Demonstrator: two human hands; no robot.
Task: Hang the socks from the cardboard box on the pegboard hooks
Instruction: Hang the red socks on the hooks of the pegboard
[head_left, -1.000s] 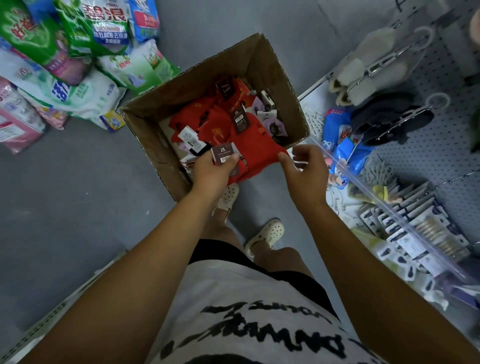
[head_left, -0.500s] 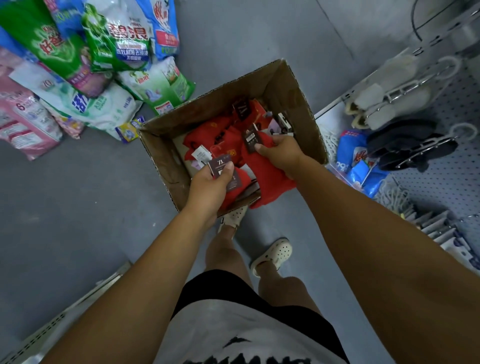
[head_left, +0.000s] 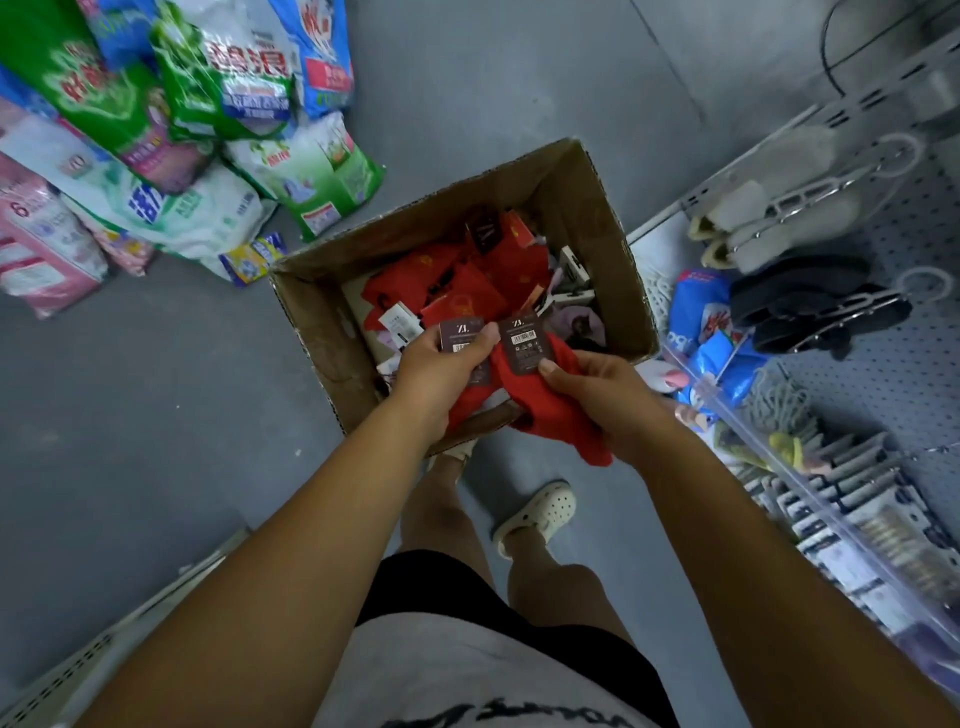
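While the left hand (head_left: 441, 374) and right hand (head_left: 597, 395) each pinch red socks (head_left: 550, 415) over the cardboard box (head_left: 597, 218), the pegboard hooks (head_left: 810, 195) lie rightward, nearer the right hand.

The cardboard box (head_left: 597, 218) sits on the floor (head_left: 156, 415) at mid-frame, just ahead of the person's feet. Loose socks (head_left: 467, 280) lie inside it. Over the box's 6 o'clock edge, the left hand (head_left: 441, 369) holds the left pair (head_left: 460, 336) and the right hand (head_left: 602, 384) holds the right pair (head_left: 556, 415). The two pairs touch, tags side by side.

From the box, a heap of bags (head_left: 208, 104) lies at 10 o'clock, near but apart. The pegboard (head_left: 909, 364) stands at 3 o'clock, with slippers (head_left: 789, 218) hanging on it toward 2 o'clock. A shelf (head_left: 779, 457) of packets (head_left: 872, 525) runs toward 4 o'clock, just beside the box.
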